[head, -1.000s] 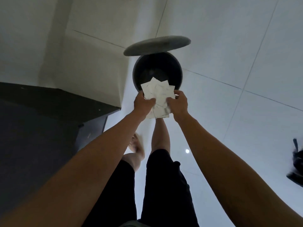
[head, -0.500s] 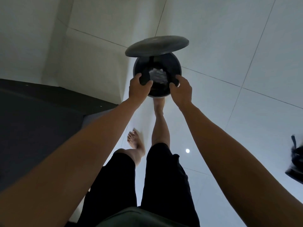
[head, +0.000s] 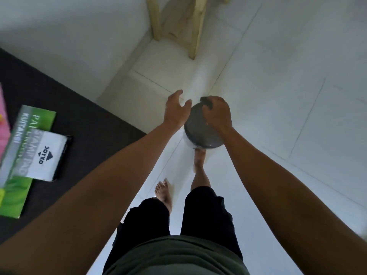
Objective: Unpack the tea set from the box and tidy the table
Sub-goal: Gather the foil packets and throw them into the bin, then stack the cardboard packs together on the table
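A round grey pedal bin stands on the white tiled floor in front of me with its lid down. No paper scraps show. My right hand lies on top of the lid, fingers curled over a dark part at its far edge. Just left of the lid, my left hand hovers with its fingers spread and nothing in it. My right foot is at the bin's base.
A dark table fills the left side, carrying a green package, a white Joyko pack and a pink item. Pale wooden furniture legs stand by the wall beyond the bin.
The white paper scraps went from both hands into the bin. The lid, raised before, is now down with my right hand on it. My view has tilted, showing the table.
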